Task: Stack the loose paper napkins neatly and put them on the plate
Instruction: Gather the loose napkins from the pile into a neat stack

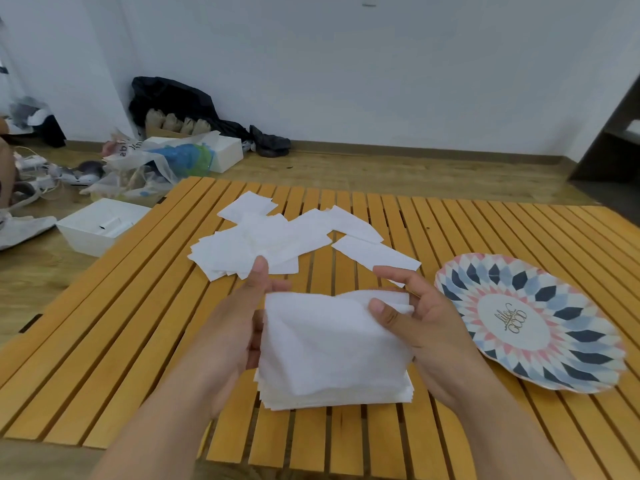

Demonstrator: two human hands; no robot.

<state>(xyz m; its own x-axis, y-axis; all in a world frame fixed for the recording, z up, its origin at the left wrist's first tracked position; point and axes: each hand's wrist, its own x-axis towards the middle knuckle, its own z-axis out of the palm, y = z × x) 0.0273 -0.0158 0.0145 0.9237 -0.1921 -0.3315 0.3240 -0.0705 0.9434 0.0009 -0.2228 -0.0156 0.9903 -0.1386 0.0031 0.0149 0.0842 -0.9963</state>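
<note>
My fingers (391,315) of both hands close on a stack of napkins (334,344), left hand (239,327) cupping its left edge, right hand (426,327) pinching the top right corner. More loose napkins (277,240) lie straight ahead; the plate (530,327) sits just right of my right hand, still bare.

We hold a stack of napkins (332,344) between both hands above the slatted wooden tabletop (104,341).

Our left hand (239,327) presses its palm against the stack's left edge, thumb up; our right hand (422,334) pinches the top right corner, thumb on top, a firm grip. The stack's lower layers rest on the slats. Loose napkins (277,240) lie scattered farther back, overlapping. A patterned plate (540,372) sits on the right, bare of napkins, apart from the stack.
</note>
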